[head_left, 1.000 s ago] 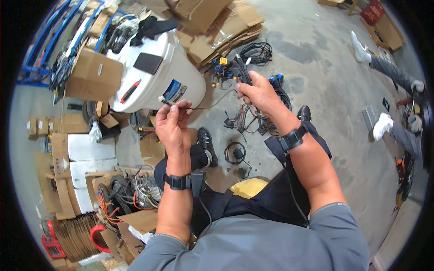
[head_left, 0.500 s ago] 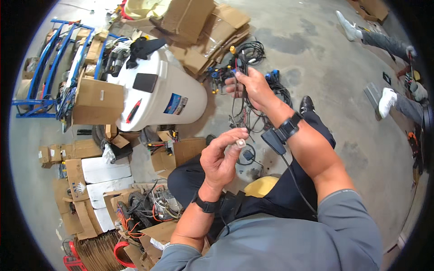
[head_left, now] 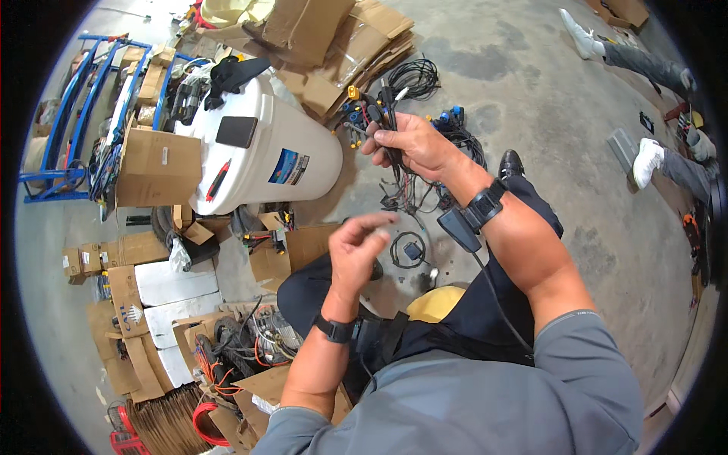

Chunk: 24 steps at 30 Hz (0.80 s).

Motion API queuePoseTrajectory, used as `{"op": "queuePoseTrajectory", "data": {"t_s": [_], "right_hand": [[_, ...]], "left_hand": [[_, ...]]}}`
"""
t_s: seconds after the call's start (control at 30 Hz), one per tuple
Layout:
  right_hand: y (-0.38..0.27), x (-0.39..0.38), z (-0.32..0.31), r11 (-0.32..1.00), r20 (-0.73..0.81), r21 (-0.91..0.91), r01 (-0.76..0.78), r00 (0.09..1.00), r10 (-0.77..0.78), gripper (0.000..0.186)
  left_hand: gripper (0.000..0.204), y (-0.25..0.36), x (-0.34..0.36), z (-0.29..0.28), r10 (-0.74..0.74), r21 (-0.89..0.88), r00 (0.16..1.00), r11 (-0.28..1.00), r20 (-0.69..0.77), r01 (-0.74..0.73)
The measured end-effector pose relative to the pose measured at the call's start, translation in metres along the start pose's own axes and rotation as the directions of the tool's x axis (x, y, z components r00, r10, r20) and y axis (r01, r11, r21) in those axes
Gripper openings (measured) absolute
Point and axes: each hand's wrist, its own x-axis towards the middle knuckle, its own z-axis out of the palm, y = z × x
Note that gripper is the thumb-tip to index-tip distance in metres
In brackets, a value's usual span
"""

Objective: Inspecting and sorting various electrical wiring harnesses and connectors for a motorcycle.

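Observation:
My right hand (head_left: 415, 145) grips a bunch of black cables (head_left: 393, 144). A yellow connector (head_left: 353, 92) sticks out at its upper left, and a white-tipped lead (head_left: 401, 94) rises above the knuckles. My left hand (head_left: 355, 250) is held lower and to the left, its index finger stretched out and thumb apart, slightly blurred, with nothing visible in it. Beyond its fingertips, on the floor, lies a coiled black cable with a small dark box (head_left: 412, 250). A small white piece (head_left: 434, 274) shows just below that coil, partly smeared.
Black cable coils (head_left: 415, 79) and leads with blue connectors (head_left: 455, 117) lie on the floor. Left stands a white barrel (head_left: 315, 163) with a phone (head_left: 237, 132) and red cutter (head_left: 219, 180) on top. Flattened cardboard (head_left: 360, 53) is behind. Another person's legs (head_left: 644, 64) are at right.
The small white connector has left my left hand's fingertips, and that hand has shifted left. My right hand has moved slightly left with the cables. A white piece now shows near the floor coil.

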Motion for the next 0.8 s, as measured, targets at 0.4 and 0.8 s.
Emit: {"op": "queuePoseTrajectory", "data": {"t_s": [0.4, 0.8], "right_hand": [[0.030, -0.014, 0.022, 0.915, 0.202, -0.356, -0.193, 0.940, 0.276, 0.018], [0.029, -0.015, 0.029, 0.878, 0.154, -0.414, -0.241, 0.932, 0.328, 0.018]], "left_hand": [[0.025, -0.014, 0.059, -0.032, -0.086, -0.410, 0.971, 0.912, -0.223, -0.013], [0.022, -0.015, 0.051, -0.014, 0.194, -0.032, 0.828, 0.969, -0.526, -0.247]]}}
